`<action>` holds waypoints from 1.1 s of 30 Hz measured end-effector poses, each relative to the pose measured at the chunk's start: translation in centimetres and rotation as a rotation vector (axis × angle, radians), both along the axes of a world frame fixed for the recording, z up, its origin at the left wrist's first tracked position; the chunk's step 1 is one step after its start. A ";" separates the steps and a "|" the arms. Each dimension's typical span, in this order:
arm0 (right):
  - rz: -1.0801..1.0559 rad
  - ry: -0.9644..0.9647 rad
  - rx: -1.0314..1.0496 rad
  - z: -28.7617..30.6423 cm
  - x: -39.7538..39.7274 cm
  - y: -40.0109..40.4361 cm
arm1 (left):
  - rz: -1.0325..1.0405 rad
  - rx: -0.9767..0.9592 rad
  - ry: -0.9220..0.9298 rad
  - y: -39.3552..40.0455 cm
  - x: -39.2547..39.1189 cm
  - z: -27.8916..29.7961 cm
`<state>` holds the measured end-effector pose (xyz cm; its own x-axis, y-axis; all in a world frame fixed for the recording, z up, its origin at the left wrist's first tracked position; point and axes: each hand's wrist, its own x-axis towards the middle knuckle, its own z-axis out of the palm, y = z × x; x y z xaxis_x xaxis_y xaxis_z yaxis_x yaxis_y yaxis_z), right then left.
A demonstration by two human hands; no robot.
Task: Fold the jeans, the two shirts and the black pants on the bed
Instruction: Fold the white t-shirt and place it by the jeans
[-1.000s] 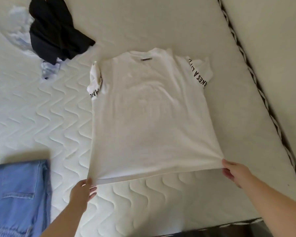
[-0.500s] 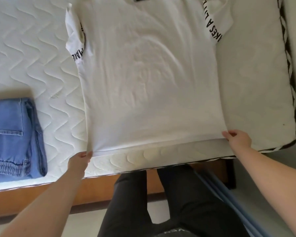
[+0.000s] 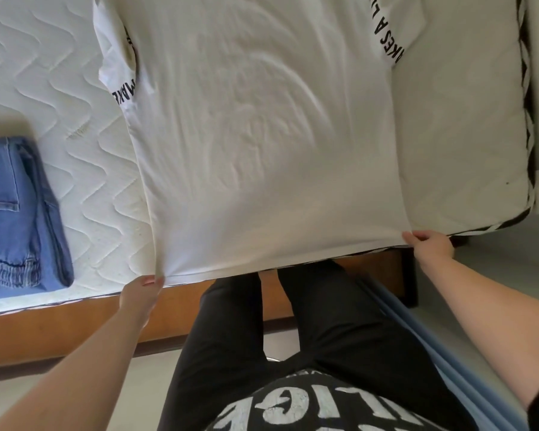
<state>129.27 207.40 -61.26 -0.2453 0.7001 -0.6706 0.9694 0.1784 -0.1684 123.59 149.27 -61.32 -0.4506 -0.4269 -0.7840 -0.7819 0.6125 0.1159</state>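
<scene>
Head view, only cam available. I'm looking down at a white shirt (image 3: 262, 135) lying spread flat, face down I think, on the bed (image 3: 75, 98), hem toward me and reaching the mattress edge. Sleeves w/ black lettering are sticking out to either side.

Left hand (image 3: 140, 293) is pinching the hem corner on its side, fingers closed on the fabric. Right hand (image 3: 430, 242) is pinching the opposite hem corner, thumb on top. Both are holding cloth, not idle. Fabric between them is looking taut; shallow creases are showing mid-body.

Jeans (image 3: 16, 213) are sitting folded at the left, near the mattress edge, apart from the shirt. My read: jeans done, this shirt in hand, approx. early-to-mid task. Second shirt and black pants aren't appearing in this frame, so no status on them.

Risks, as judgement:
- Hem is lying right at the bed edge; any more pull toward me and the shirt is likely sliding off.
- Uneven pull btwn the two corners would be skewing the body, giving a crooked fold.
- Creases left in now are getting pressed into the fold.
- Left sleeve is looking partly tucked under; could be bunching inside the fold.
</scene>
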 end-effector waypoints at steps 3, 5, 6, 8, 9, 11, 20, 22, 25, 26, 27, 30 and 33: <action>0.035 -0.025 -0.006 -0.2 0.2 0.0 | -0.039 -0.023 -0.009 0.3 0.1 -0.3; 0.066 -0.040 0.028 -0.3 -0.4 -0.2 | -0.032 -0.062 -0.018 0.7 -0.1 -0.5; 0.080 -0.047 0.052 -0.4 -0.7 -0.3 | -0.016 -0.097 -0.021 1.0 -0.3 -0.5; 0.099 -0.038 0.107 -0.5 -1.5 -0.5 | 0.028 -0.179 0.003 1.8 -1.2 -0.3; 0.104 -0.018 0.135 -0.5 -2.1 -0.6 | 0.027 -0.213 0.042 2.4 -1.9 -0.2; 0.103 0.043 0.177 -0.7 -3.6 -0.8 | -0.045 -0.228 0.156 4.1 -3.8 -0.1; 0.136 0.351 0.144 -2.8 -16.5 -1.5 | -0.813 0.049 0.599 19.8 -19.4 -0.7; 0.110 0.410 0.118 -3.3 -19.8 -1.3 | -0.983 0.108 0.609 23.9 -23.4 -0.9; 0.048 0.492 0.046 -3.8 -24.2 -0.5 | -1.169 0.137 0.621 29.2 -28.8 -1.7; 0.018 0.520 0.019 -3.9 -25.5 -0.3 | -1.202 0.130 0.616 30.8 -30.5 -2.0; -0.009 0.552 -0.002 -4.1 -26.7 0.1 | -1.228 0.116 0.605 32.3 -32.2 -2.3; -0.110 0.640 -0.068 -4.0 -30.2 1.4 | -1.301 0.063 0.584 36.3 -36.5 -3.3; -0.215 0.737 -0.142 -4.0 -33.9 3.1 | -1.329 0.028 0.623 39.3 -40.5 -4.4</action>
